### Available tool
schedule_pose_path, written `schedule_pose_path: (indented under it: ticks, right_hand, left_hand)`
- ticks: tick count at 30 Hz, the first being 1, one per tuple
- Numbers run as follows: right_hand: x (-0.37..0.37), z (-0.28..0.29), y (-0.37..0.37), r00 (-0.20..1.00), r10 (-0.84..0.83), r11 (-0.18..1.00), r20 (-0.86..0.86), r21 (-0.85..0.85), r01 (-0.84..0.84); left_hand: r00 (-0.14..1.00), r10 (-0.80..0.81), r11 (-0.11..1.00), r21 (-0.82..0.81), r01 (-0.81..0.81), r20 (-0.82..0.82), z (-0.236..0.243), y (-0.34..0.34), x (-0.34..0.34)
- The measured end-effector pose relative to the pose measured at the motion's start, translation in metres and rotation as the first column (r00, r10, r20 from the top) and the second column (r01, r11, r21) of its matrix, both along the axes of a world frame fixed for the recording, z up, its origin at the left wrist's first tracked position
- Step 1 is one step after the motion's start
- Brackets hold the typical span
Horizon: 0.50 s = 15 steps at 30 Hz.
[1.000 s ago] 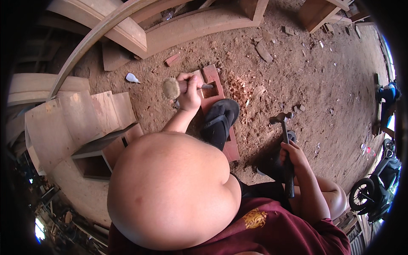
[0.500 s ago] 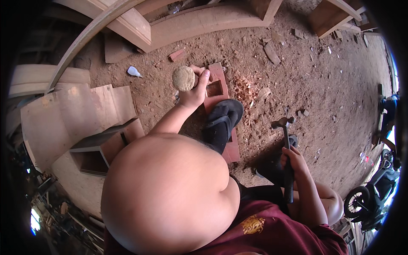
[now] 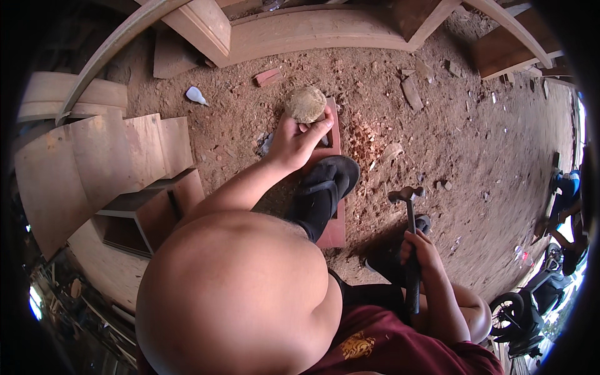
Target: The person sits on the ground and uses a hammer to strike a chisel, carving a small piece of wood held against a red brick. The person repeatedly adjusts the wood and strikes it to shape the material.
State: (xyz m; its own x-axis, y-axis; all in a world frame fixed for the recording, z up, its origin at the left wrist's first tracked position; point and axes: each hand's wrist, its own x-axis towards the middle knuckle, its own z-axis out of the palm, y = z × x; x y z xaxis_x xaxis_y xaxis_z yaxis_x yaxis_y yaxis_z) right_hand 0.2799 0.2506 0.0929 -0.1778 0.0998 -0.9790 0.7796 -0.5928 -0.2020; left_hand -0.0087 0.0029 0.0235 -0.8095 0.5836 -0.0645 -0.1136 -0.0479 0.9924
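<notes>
My left hand (image 3: 292, 145) is closed around a chisel (image 3: 306, 104), whose round, battered tan wooden end faces up. It is over a reddish-brown wooden piece (image 3: 335, 232) lying on the ground. A rectangular recess cut in that piece is partly covered by the hand, and the chisel's lower end is mostly hidden. My foot in a black sandal (image 3: 339, 172) presses on the same piece. On the right, my right hand (image 3: 424, 251) grips the dark handle of a hammer (image 3: 410, 212); its metal head is raised, apart from the chisel.
Reddish wood chips (image 3: 365, 140) lie beside the piece. A white bottle (image 3: 196, 95) and a reddish block (image 3: 269, 77) are farther off. Wooden panels (image 3: 94, 153) and an open box (image 3: 128, 228) stand at left, wooden frames (image 3: 312, 34) at the back, a motorcycle (image 3: 531, 306) at lower right.
My left hand has brought the chisel's round end to the right, over the wooden piece. The hammer in my right hand has shifted slightly left and nearer. The whole view has shifted a little.
</notes>
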Motion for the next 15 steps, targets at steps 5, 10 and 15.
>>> schedule_pose_path:
  ticks: [5, 10, 15]
  right_hand:
    - [-0.003, 0.001, -0.001, 1.0, 0.009, 1.0, -0.014, 0.012, -0.009]
    - [0.001, 0.002, 0.0, 1.0, 0.011, 0.999, -0.013, 0.043, -0.01]
    - [0.004, -0.001, 0.002, 1.0, 0.014, 0.999, -0.021, 0.038, -0.013]
  left_hand:
    - [0.999, -0.001, 0.996, 0.088, 0.004, -0.033, -0.004, 0.004, -0.004]
    - [0.988, 0.122, 0.947, 0.287, -0.146, 0.099, -0.007, 0.007, -0.003]
    - [0.981, -0.053, 0.906, 0.422, -0.031, 0.184, -0.011, 0.009, -0.015]
